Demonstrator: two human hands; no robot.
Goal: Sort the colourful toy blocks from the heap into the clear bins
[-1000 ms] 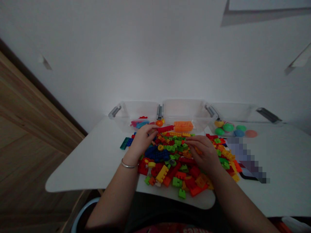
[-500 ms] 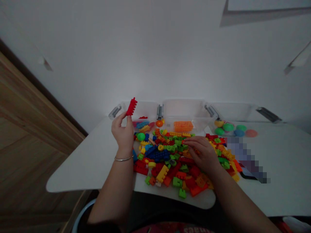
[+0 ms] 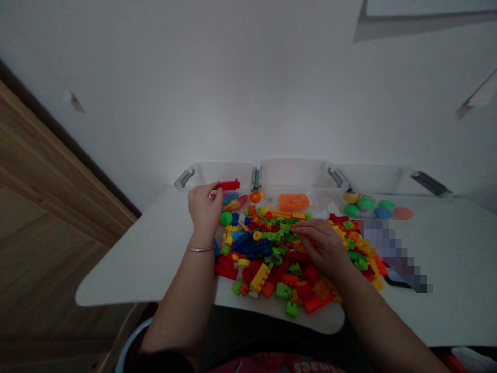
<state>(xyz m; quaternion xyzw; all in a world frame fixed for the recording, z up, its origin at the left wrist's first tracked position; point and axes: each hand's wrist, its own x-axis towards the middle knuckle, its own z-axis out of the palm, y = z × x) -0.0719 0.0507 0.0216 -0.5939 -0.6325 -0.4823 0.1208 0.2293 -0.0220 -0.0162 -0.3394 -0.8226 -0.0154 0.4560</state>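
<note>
My left hand (image 3: 205, 208) is over the left clear plastic box (image 3: 205, 171), with a red toy building block (image 3: 230, 184) at its thumb and fingertips. The block lies almost level, inside or just above the box's opening. A silver bangle circles that wrist. My right hand (image 3: 324, 246) rests on the heap of coloured toy building blocks (image 3: 260, 277), its fingers curled together. A small orange-red piece (image 3: 293, 226) shows at the fingertips, mostly covered. Near this hand lie several green and red blocks.
Along the wall, the middle clear box (image 3: 297, 171) holds an orange block (image 3: 294, 201), and the right clear box (image 3: 373, 178) holds several coloured balls (image 3: 365, 203). A blurred-out flat object (image 3: 392, 254) lies right of the heap. The white table's rounded edge (image 3: 87, 298) is at left.
My left hand has moved right and down to the left box, and the red block has tipped from upright to nearly level. My right hand has stayed in place.
</note>
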